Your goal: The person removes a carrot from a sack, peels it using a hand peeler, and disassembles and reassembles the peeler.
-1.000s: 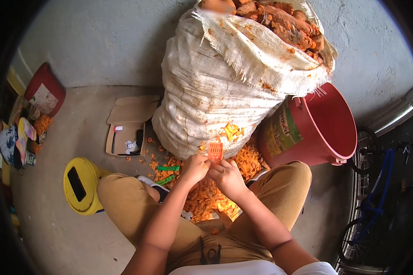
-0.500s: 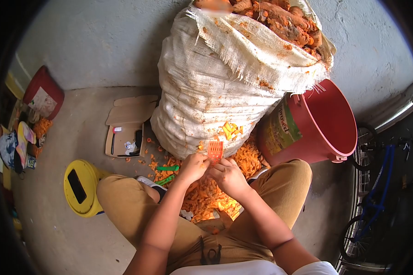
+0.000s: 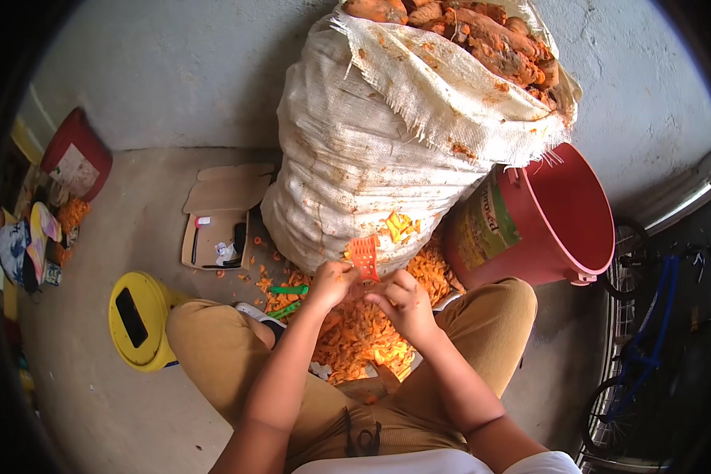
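My left hand (image 3: 331, 283) is closed on a small flat orange-red plastic grater (image 3: 363, 254) with slots and round holes, held upright in front of the sack. Close by its lower edge is my right hand (image 3: 408, 306), fingers bent and thumb apart, with nothing visible in it. Beneath both hands lies a heap of orange peelings (image 3: 363, 344). Green-handled tools (image 3: 288, 291) lie on the floor left of my left hand. The white woven sack (image 3: 347, 150) stands just beyond, full of carrots (image 3: 490, 39), with some peel stuck to its front.
A red tub (image 3: 521, 221) stands right of the sack. To the left are an open cardboard box (image 3: 223, 209) with small items and a yellow-lidded bucket (image 3: 156, 316) with a phone (image 3: 131, 317) on it. A blue bicycle (image 3: 648, 347) is at far right.
My right hand has moved off the grater, slightly right, and its fingers have spread. The grater has tilted left in my left hand.
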Tool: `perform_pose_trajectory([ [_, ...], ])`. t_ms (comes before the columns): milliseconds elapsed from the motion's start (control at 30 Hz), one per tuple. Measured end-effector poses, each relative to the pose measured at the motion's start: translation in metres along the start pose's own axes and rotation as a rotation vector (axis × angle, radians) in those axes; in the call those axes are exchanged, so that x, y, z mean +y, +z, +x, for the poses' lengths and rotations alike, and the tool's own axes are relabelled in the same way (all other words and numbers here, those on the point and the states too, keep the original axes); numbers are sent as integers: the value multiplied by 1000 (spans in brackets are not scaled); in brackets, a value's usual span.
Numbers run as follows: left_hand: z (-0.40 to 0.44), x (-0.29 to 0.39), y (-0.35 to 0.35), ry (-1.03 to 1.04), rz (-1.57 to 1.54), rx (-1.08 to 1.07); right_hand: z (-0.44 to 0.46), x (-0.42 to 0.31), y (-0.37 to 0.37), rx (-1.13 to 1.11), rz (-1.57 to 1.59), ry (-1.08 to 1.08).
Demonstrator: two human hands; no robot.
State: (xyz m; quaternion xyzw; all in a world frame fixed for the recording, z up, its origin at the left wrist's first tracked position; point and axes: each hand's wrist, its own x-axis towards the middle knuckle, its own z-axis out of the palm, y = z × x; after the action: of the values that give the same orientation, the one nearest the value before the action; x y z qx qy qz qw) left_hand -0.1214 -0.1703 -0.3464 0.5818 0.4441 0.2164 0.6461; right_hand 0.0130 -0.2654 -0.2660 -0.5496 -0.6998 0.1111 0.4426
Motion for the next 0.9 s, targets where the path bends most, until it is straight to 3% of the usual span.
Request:
perform_pose_trajectory([
  [167,-7,19,3,-21,139,60,-2,-1,1,152,238,394],
  [300,-14,34,5,-67,111,86,-9,8,15,359,816,762],
  [467,-14,37,6,5,49,157,-10,8,12,313,853,921],
  [600,-21,54,7,47,172,249,-12,7,17,275,920,1027],
  [900,-27,62,17,63,180,311,-15,6,27,313,943,1069],
])
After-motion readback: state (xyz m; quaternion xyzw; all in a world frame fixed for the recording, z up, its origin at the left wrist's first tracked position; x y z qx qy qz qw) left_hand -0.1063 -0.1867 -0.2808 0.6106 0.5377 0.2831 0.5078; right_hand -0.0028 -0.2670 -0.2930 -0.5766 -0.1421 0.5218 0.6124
